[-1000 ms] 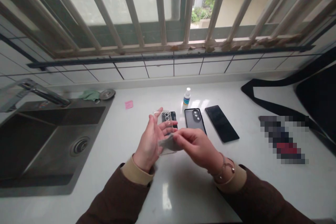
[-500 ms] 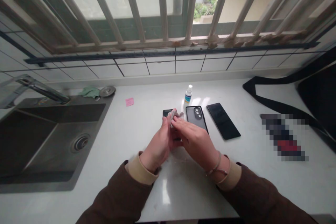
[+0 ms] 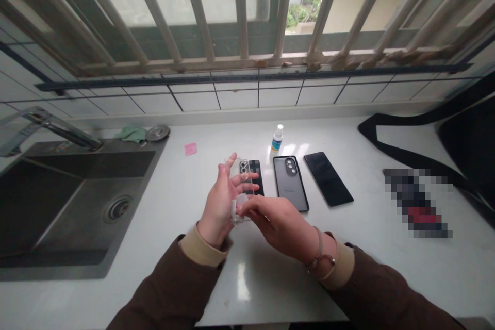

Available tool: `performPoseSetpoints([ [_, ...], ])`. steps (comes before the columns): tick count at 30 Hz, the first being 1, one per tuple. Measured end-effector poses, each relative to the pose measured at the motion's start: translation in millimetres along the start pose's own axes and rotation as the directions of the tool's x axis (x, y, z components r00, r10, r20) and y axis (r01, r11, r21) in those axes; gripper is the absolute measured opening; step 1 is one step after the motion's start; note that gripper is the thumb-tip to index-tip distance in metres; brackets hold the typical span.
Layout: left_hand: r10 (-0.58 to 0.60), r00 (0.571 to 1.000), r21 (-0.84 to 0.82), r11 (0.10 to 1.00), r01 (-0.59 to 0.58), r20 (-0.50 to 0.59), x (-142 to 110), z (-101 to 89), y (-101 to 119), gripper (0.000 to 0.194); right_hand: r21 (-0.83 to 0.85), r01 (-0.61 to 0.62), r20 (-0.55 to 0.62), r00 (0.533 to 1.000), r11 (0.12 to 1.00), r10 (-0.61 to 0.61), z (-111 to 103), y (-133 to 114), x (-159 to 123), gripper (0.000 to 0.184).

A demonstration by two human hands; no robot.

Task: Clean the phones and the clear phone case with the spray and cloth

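Observation:
My left hand (image 3: pixel 220 201) holds a clear phone case (image 3: pixel 240 180) upright above the white counter, fingers behind it and thumb at its edge. My right hand (image 3: pixel 276 221) is closed at the case's lower end, pinching something pale against it that I cannot name for sure; it looks like a small cloth. Behind the case lies a dark phone (image 3: pixel 256 178), partly hidden. To its right lie a black phone case (image 3: pixel 290 183) with its camera cutout up and another black phone (image 3: pixel 328 179), screen up.
A small spray bottle (image 3: pixel 276 139) stands behind the phones. A pink sticky note (image 3: pixel 190 149) lies toward the steel sink (image 3: pixel 69 206), which has a tap (image 3: pixel 58 131), green cloth (image 3: pixel 132 134) and drain plug (image 3: pixel 158 133). A black bag strap (image 3: pixel 402 154) and a blurred item lie right.
Half a second ago both hands were pressed together near the top of the case, low over the dark phone. Now the case is upright again and my right hand has slid to its lower end.

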State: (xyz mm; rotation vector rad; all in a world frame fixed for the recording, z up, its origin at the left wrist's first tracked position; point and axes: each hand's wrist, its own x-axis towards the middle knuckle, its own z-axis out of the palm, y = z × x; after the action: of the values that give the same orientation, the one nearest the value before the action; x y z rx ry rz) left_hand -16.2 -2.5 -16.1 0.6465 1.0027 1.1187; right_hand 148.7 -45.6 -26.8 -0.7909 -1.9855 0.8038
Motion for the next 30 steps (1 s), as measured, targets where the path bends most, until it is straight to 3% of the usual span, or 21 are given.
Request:
performPoseSetpoints([
  [2, -0.008, 1.000, -0.009, 1.000, 0.008, 0.001, 0, 0.0, 1, 0.071, 0.113, -0.102, 0.071, 0.993, 0.988, 0.094, -3, 0, 0, 0.013],
  [4, -0.058, 0.998, -0.028, 0.998, 0.058, 0.021, -1, 2.5, 1, 0.069, 0.332, -0.238, 0.131, 0.970, 0.912, 0.206, -5, 2, 1, 0.012],
  [7, -0.141, 0.987, -0.091, 0.985, 0.148, 0.083, -3, 6.9, 2, 0.065, 0.675, -0.403, 0.207, 0.907, 0.618, 0.366, -5, 10, 3, 0.022],
  [9, -0.148, 0.982, -0.112, 0.981, 0.161, 0.113, -3, 8.4, 2, 0.063, 0.784, -0.421, 0.171, 0.853, 0.457, 0.493, -7, 17, 5, 0.028],
  [11, -0.148, 0.980, -0.102, 0.982, 0.162, 0.130, -3, 8.9, 1, 0.064, 0.819, -0.363, 0.003, 0.776, 0.444, 0.631, -11, 24, 8, 0.030],
  [14, -0.177, 0.973, -0.066, 0.980, 0.188, 0.149, -4, 9.3, 0, 0.071, 0.713, -0.298, -0.320, 0.667, 0.634, 0.673, -20, 30, 9, 0.031],
  [15, -0.185, 0.971, -0.057, 0.979, 0.195, 0.152, -5, 9.8, -1, 0.072, 0.638, -0.301, -0.390, 0.668, 0.709, 0.634, -22, 29, 9, 0.030],
  [17, -0.172, 0.973, -0.046, 0.982, 0.181, 0.153, -7, 11.1, -3, 0.071, 0.445, -0.314, -0.431, 0.746, 0.839, 0.508, -22, 22, 6, 0.024],
  [19, -0.134, 0.982, -0.031, 0.990, 0.139, 0.132, -8, 12.4, -5, 0.068, 0.230, -0.272, -0.333, 0.880, 0.934, 0.338, -19, 12, 3, 0.017],
  [21, -0.106, 0.990, -0.020, 0.994, 0.109, 0.097, -8, 12.9, -6, 0.066, 0.082, -0.160, -0.177, 0.969, 0.984, 0.172, -12, 1, 0, 0.016],
  [24, -0.084, 0.996, -0.024, 0.996, 0.085, 0.034, -5, 11.9, -6, 0.066, 0.008, -0.030, -0.038, 0.999, 1.000, 0.030, -5, -7, -1, 0.015],
  [30, -0.049, 0.999, -0.002, 0.999, 0.049, 0.000, -2, 7.4, -3, 0.065, -0.101, 0.064, 0.127, 0.991, 0.993, -0.051, -9, 0, 4, 0.020],
])
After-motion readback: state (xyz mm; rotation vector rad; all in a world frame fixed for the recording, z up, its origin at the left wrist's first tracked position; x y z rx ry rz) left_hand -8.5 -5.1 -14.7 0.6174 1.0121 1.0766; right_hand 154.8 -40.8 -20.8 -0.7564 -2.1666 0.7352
